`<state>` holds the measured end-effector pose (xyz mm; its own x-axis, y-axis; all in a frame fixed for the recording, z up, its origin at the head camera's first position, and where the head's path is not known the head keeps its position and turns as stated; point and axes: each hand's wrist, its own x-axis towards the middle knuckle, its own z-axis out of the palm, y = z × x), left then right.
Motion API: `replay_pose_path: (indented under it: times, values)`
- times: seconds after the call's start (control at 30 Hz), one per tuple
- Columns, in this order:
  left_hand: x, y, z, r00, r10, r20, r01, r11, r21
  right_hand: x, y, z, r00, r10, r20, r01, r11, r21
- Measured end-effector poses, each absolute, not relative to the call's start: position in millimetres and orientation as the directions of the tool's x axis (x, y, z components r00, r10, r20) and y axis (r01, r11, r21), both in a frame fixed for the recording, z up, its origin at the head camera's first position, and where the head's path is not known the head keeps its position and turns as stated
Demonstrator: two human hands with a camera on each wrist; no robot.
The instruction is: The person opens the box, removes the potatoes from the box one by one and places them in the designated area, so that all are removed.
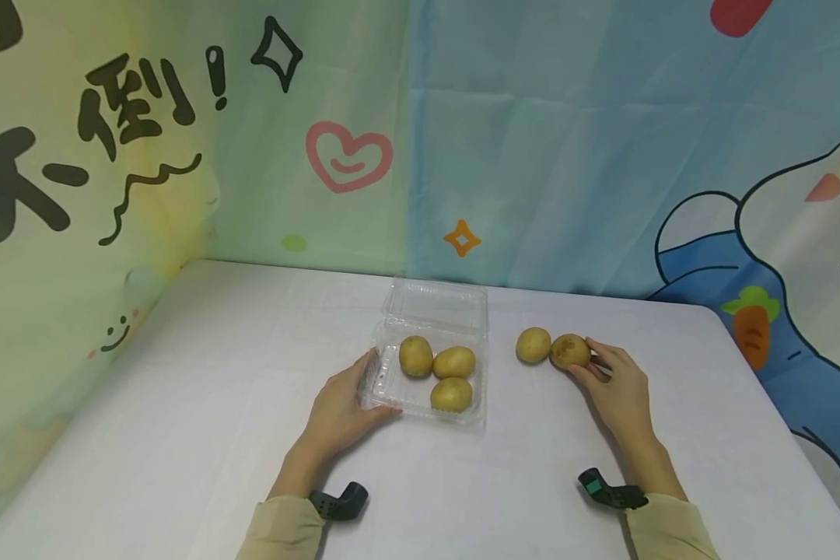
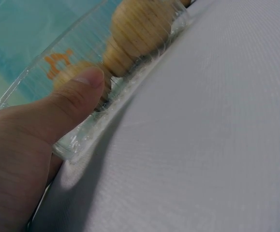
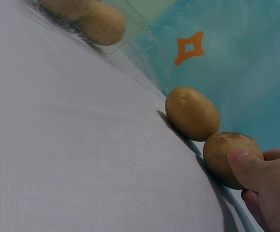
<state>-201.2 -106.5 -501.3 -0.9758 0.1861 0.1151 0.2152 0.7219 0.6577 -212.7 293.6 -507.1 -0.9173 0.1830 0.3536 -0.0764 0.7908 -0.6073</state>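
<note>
A clear plastic clamshell box (image 1: 420, 402) with its lid (image 1: 437, 303) folded back lies on the table and holds three potatoes (image 1: 453, 395). My left hand (image 1: 343, 408) grips the box at its near left corner, the thumb (image 2: 79, 89) along the front wall and the fingers at the left side. To the right of the box, my right hand (image 1: 617, 389) pinches a brownish potato (image 3: 227, 157) between thumb and fingers. Against that potato's left side sits another potato (image 3: 192, 113), smooth and yellow, which no hand touches.
A white cloth covers the table (image 1: 203, 412), whose far edge meets a printed curtain (image 1: 532, 179). Each wrist wears a dark camera band, one on the left (image 1: 341, 502) and one on the right (image 1: 610, 490). The lid's far edge reaches close to the curtain.
</note>
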Motion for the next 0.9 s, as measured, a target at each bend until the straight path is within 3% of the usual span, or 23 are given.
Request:
replay_pose_path:
  times: [0.9]
  values:
    - [-201.1,-107.1,-504.6,-0.978,0.178,0.105,0.202,0.719,0.665,-213.1,296.6,-508.1,-0.911,0.203,0.360,-0.073,0.779,-0.622]
